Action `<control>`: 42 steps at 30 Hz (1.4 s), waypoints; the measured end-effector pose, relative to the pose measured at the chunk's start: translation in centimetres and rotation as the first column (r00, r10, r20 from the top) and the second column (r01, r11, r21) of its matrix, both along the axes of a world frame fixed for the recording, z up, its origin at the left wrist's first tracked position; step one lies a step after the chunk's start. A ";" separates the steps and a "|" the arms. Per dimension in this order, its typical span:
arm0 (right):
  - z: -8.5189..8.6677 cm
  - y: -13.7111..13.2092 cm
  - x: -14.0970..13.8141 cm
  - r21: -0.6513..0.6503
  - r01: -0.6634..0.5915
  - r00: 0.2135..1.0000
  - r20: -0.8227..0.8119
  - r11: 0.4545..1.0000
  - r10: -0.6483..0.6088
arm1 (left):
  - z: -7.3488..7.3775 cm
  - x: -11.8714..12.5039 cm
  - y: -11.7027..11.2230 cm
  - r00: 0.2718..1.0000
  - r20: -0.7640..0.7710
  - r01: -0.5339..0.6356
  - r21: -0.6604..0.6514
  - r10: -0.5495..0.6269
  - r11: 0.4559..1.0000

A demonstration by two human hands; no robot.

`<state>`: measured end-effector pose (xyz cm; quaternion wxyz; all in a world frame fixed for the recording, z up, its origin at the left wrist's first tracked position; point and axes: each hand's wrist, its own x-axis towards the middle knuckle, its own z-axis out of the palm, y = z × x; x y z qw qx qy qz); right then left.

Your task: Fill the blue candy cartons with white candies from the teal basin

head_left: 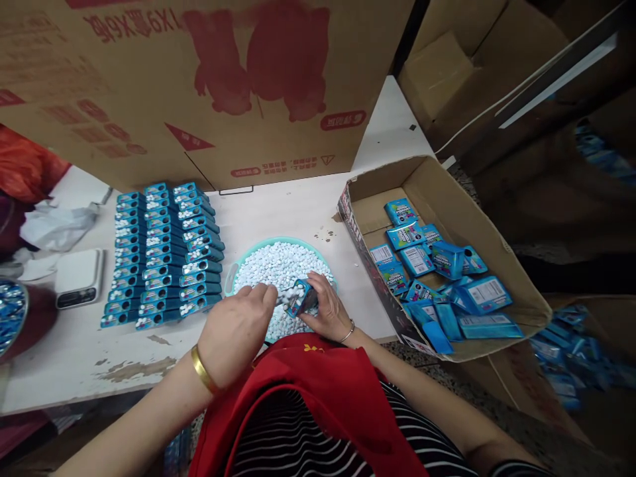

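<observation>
White pellets fill a pale green basin (243, 260) at lower centre of the head view, and over it both hands meet. The right hand (325, 310) has its fingers wrapped round a small blue box (299, 298), held tilted with one end toward the heap; the left hand (237, 332) has its fingers pinched narrow at the box's open end, seemingly pressing pellets in, though the fingertips hide the opening itself.

Judging by how things lie, the work looks well advanced but not finished. Left of the basin, on the white counter (278, 209), stand three neat columns of filled boxes (161, 255), white pellets showing at their ends. At right of the frame a shallow carton (501, 245) holds a loose jumble of empty boxes (447, 285), a fair number yet to go, and the basin is heaped nearly full.

Hard to make out: whether the box in hand is nearly full or only begun. A white scale-like device (78, 278) sits at the left edge, its display unreadable. Beside it a dark container (12, 318) of blue pieces is cut off by the frame. More blue packets (566, 358) lie blurred in the lower right below the carton. A big printed cardboard sheet (209, 86) blocks everything behind the counter across the top.
</observation>
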<state>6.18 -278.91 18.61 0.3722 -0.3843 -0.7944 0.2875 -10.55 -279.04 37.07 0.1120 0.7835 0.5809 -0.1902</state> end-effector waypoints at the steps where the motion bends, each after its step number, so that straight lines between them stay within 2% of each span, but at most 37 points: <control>1: 0.0 -0.1 -0.1 -0.001 0.000 1.000 -0.004 1.000 0.000 | 0.7 0.5 0.1 0.999 -0.023 0.024 -0.006 -0.024 1.000; 4: 0.1 0.0 0.1 -0.016 0.006 1.000 -0.026 1.000 -0.006 | 1.7 0.4 0.1 0.998 -0.013 0.061 0.007 -0.061 0.998; 6: 0.0 0.5 0.6 -0.043 0.028 0.999 -0.029 0.999 -0.029 | 1.2 -1.1 -0.3 0.999 0.035 0.018 0.064 -0.021 0.998; 7: -0.1 0.8 0.9 -0.064 0.048 0.998 -0.027 0.997 -0.049 | 0.5 -2.3 -0.7 0.998 0.058 -0.028 0.092 0.022 0.995; 10: -1.1 2.0 1.9 -0.180 0.106 0.991 -0.058 0.978 -0.118 | -3.4 -6.3 -2.7 0.981 0.067 -0.188 0.074 0.183 0.979; 12: -2.1 2.6 2.3 -0.290 0.092 0.985 -0.113 0.953 -0.130 | -7.0 -8.3 -4.6 0.966 0.039 -0.256 -0.024 0.257 0.966; 14: -3.0 2.9 2.1 -0.375 0.063 0.980 -0.150 0.925 -0.128 | -10.7 -8.9 -6.3 0.946 0.039 -0.318 -0.099 0.323 0.943; 17: -3.6 2.6 1.1 -0.404 0.059 0.983 -0.138 0.913 -0.124 | -15.7 -7.4 -7.4 0.893 0.151 -0.409 -0.126 0.425 0.904; 19: -3.7 2.1 0.1 -0.393 0.041 0.988 -0.121 0.919 -0.095 | -18.2 -5.7 -6.9 0.857 0.236 -0.442 -0.119 0.458 0.889; 21: -3.6 1.6 -0.9 -0.396 -0.002 0.992 -0.120 0.918 -0.050 | -20.0 -4.3 -6.1 0.837 0.291 -0.451 -0.108 0.462 0.886; 24: -3.5 1.2 -1.9 -0.418 -0.060 0.991 -0.135 0.906 0.004 | -21.4 -3.7 -5.2 0.817 0.358 -0.450 -0.095 0.452 0.888; 29: -2.8 1.1 -1.6 -0.411 -0.094 0.980 -0.198 0.907 0.012 | -21.6 -5.0 -5.8 0.782 0.457 -0.429 -0.098 0.423 0.898; 33: -1.8 0.8 0.0 -0.340 -0.009 0.990 -0.135 0.940 -0.039 | -20.2 -5.8 -6.3 0.762 0.511 -0.407 -0.099 0.397 0.908; 38: -1.4 0.6 1.6 -0.257 0.143 0.986 -0.048 0.956 -0.160 | -16.2 -6.7 -5.8 0.724 0.601 -0.402 -0.031 0.339 0.915; 42: -1.2 1.0 1.7 -0.147 0.171 0.985 0.001 0.974 -0.173 | -12.0 -7.2 -4.7 0.729 0.638 -0.347 0.034 0.247 0.937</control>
